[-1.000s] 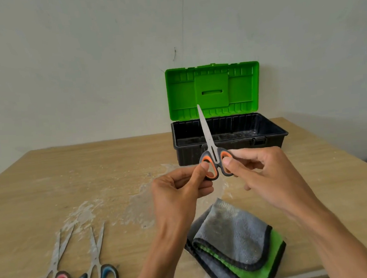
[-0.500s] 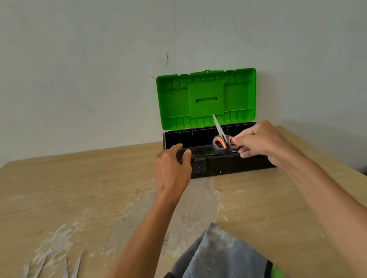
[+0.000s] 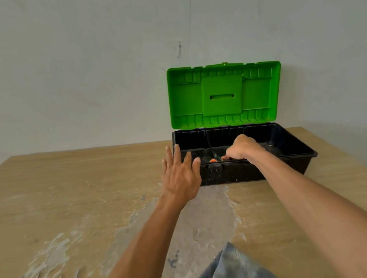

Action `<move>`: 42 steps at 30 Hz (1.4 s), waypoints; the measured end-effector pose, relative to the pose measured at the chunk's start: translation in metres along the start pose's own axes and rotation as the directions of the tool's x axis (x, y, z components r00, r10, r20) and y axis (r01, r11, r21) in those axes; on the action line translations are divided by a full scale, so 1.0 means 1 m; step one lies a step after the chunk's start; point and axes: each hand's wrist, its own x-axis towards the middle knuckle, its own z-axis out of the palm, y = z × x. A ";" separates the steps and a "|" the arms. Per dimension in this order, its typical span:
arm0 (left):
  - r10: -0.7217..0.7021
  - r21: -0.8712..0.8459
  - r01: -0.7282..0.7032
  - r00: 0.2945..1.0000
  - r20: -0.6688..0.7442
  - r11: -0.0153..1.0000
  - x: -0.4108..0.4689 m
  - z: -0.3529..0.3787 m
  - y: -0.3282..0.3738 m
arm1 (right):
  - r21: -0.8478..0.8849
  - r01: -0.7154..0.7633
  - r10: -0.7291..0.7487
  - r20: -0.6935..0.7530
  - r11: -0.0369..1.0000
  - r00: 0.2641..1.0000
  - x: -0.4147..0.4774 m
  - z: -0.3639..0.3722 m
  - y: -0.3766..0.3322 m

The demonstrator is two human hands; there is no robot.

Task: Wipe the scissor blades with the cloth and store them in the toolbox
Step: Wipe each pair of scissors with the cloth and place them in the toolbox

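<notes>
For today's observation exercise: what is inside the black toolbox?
Inside the toolbox the right hand reaches down at the orange-handled scissors; only part of the handles and blades shows. The front wall and the hand hide the rest of the floor.

left hand (image 3: 179, 176) splayed flat, right hand (image 3: 243, 148) curled
</notes>
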 end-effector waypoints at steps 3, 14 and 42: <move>-0.003 -0.006 0.003 1.000 0.011 1.000 0.001 0.000 -0.001 | -0.025 -0.030 0.031 0.064 0.999 0.997 0.007 0.008 -0.001; 0.002 0.023 -0.002 1.000 0.023 1.000 0.000 -0.002 -0.001 | -0.067 -0.042 0.045 0.047 0.997 0.998 -0.002 0.010 -0.003; -0.224 0.082 0.226 0.974 -0.040 0.971 -0.260 -0.148 -0.125 | -0.084 0.776 -0.771 0.088 0.625 0.631 -0.288 0.085 -0.062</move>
